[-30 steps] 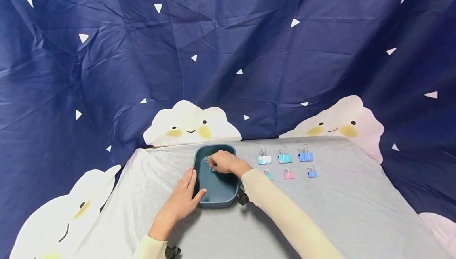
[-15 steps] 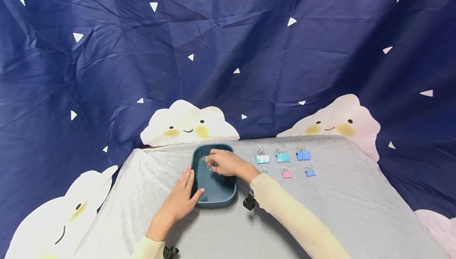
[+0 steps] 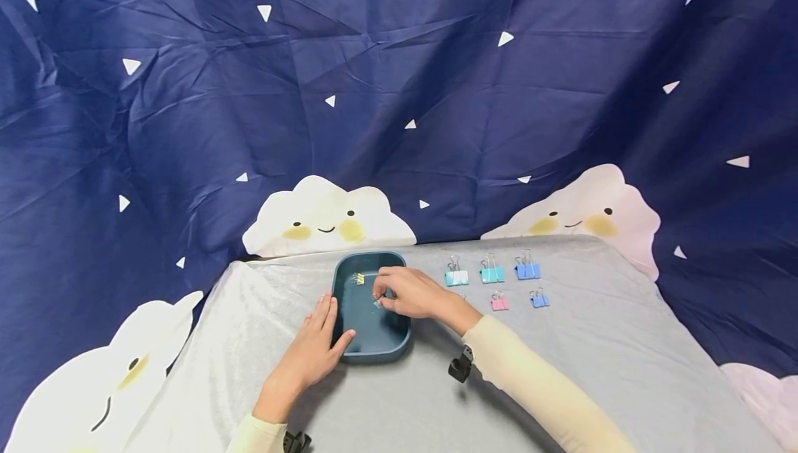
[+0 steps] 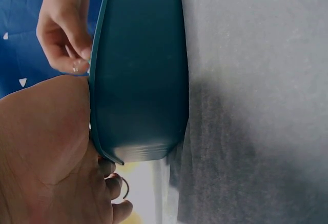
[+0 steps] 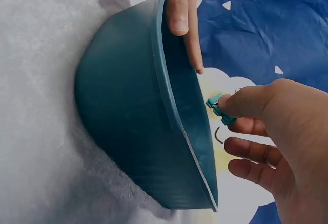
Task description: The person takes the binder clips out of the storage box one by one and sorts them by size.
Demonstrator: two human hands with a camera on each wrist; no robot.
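In the head view a dark teal bin [image 3: 370, 357] stands on the grey cloth. My left hand [image 3: 312, 342] lies along its left side, fingers straight against the rim and thumb over the front left edge. Over the inside of the bin is my right hand [image 3: 414, 292]. Its thumb and fingertips pinch a small green binder clip [image 5: 220, 108], clearest in the right wrist view. A yellow binder clip [image 3: 359, 278] lies on the bin's floor near the back. The left wrist view shows the bin's outer wall [image 4: 141, 70], which hides what is inside.
Right of the bin, larger binder clips stand in a back row: white-and-teal [image 3: 457, 278], teal [image 3: 492, 274] and blue [image 3: 528, 271]. In front are a pink clip [image 3: 499, 303] and a small blue clip [image 3: 539, 299]. A dark blue curtain [image 3: 374, 113] hangs behind.
My right hand has drawn back to the right inside the bin with the green binder clip, uncovering the yellow one. My left hand stays on the rim. The head view has shifted slightly.
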